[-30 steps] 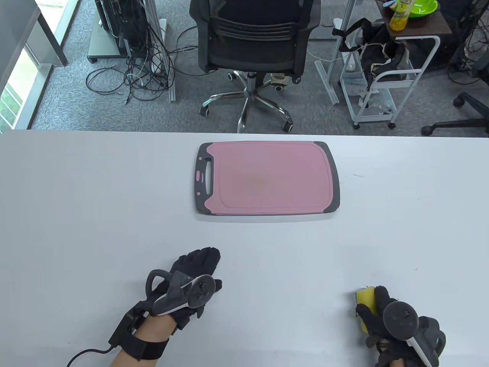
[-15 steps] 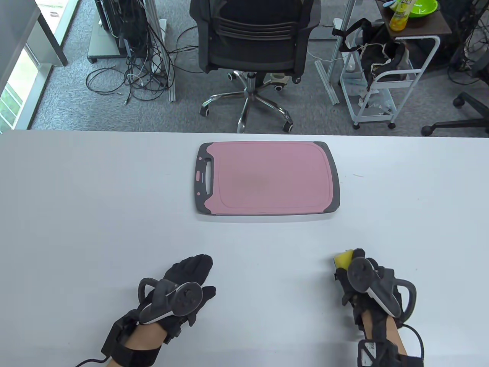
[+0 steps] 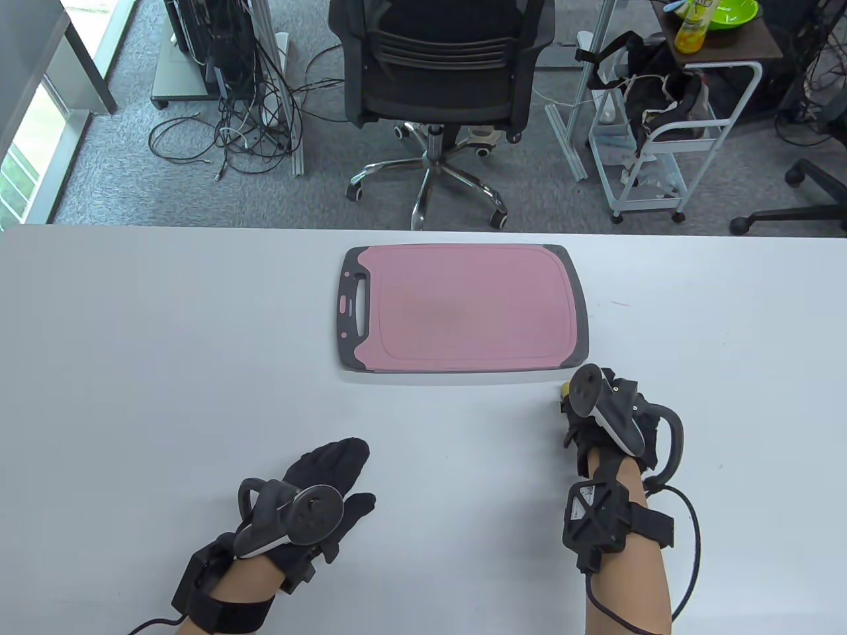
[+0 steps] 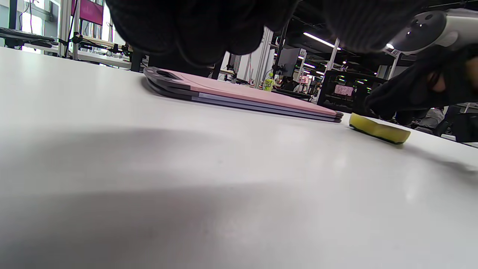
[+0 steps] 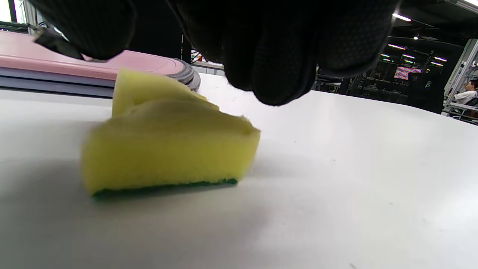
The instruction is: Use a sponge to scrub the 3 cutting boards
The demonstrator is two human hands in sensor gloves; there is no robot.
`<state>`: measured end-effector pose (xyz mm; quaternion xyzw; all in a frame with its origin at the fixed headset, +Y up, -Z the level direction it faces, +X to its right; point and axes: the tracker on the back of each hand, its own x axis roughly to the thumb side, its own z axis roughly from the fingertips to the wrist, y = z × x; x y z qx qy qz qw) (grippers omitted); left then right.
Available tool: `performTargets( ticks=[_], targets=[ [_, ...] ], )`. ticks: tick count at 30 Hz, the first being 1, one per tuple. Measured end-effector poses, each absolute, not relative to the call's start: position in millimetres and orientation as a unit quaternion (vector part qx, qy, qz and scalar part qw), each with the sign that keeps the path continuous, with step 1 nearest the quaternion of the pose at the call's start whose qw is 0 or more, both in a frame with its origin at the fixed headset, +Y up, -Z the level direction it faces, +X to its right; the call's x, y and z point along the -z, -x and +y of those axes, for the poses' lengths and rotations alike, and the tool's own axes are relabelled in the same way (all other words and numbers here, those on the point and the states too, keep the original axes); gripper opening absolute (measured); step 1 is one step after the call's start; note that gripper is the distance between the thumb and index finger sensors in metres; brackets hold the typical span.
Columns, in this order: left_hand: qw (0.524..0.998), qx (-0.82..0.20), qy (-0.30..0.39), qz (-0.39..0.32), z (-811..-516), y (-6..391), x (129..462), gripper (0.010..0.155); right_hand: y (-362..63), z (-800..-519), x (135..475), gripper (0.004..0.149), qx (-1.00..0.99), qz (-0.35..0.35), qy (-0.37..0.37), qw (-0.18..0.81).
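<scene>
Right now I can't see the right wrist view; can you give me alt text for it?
A yellow sponge with a green scrub layer underneath sits on the white table, squashed under the black-gloved fingers of the right hand. Behind it, at upper left, is the rounded corner of the stacked cutting boards, pink on top.

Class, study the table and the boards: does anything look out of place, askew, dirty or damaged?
Little stands out. The pink cutting board has a faint brownish smear near its middle. It tops a neat stack of boards, edges aligned. The sponge lies on the table beside the stack's near right corner, crumpled under the right hand.
</scene>
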<state>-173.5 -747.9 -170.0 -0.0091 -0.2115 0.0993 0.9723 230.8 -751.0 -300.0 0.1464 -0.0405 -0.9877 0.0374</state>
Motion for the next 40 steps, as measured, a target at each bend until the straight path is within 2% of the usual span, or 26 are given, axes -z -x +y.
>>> performTargets(
  ticks=[5, 10, 17, 26, 29, 34, 40],
  targets=[
    [0.973, -0.094, 0.007, -0.212, -747, 174, 171, 0.084, -234, -743, 299, 0.074, 0.990, -0.023, -0.142, 0.006],
    [0.973, -0.085, 0.014, -0.215, -753, 171, 173, 0.083, -224, -735, 277, 0.074, 0.996, 0.016, -0.087, -0.022],
    [0.971, -0.063, 0.005, -0.232, -755, 163, 168, 0.083, -178, -745, 226, 0.073, 0.997, 0.033, 0.006, -0.073],
    [0.970, -0.040, -0.015, -0.241, -756, 161, 158, 0.083, -121, -755, 170, 0.073, 0.987, 0.045, 0.150, -0.021],
    [0.972, -0.055, -0.020, -0.229, -754, 168, 158, 0.082, -112, -755, 164, 0.073, 0.981, 0.033, 0.190, -0.036],
    [0.972, -0.059, -0.014, -0.227, -755, 169, 158, 0.082, -107, -752, 161, 0.073, 0.975, 0.048, 0.211, -0.039],
    [0.973, -0.057, -0.019, -0.223, -754, 171, 158, 0.082, -105, -755, 164, 0.073, 0.973, 0.030, 0.224, -0.051]
  ],
)
